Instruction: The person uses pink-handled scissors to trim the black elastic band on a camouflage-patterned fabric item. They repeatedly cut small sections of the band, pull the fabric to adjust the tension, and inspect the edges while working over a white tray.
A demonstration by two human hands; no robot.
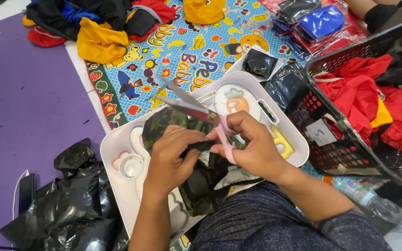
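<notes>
**Fingers gripping scissors over camouflage cloth**

Fingers [245,122] of the right hand [252,144] are curling through the pink handles of a pair of scissors [196,109], whose grey blades are standing open and pointing up and to the left. The left hand [170,155] is pinching a dark strap [200,147] of the camouflage garment [196,181], which is lying across a white tray [117,142] on the person's lap.

Clear flat packages [315,23] holding blue, black and red fabric are lying stacked at the upper right on the cartoon play mat [187,56]. A small black square packet [259,62] is sitting just beyond the tray's far edge, touching a larger shiny black bag [287,86]. A white paper label [320,132] is hanging on the wall of the black plastic basket [350,158], which is holding red and yellow clothing [364,97]. A round white piece with an orange carrot picture [236,102] is sitting in the tray beside a yellow shape [282,144].

The garment and both hands are covering much of the tray, so its middle compartments are hard to make out. Crumpled black plastic bags [70,204] are running off the lower left edge, and a clear water bottle [373,204] with a blue cap is lying partly under the basket. Piled dark, yellow and red clothes [98,28] are being cut off at the top.
</notes>
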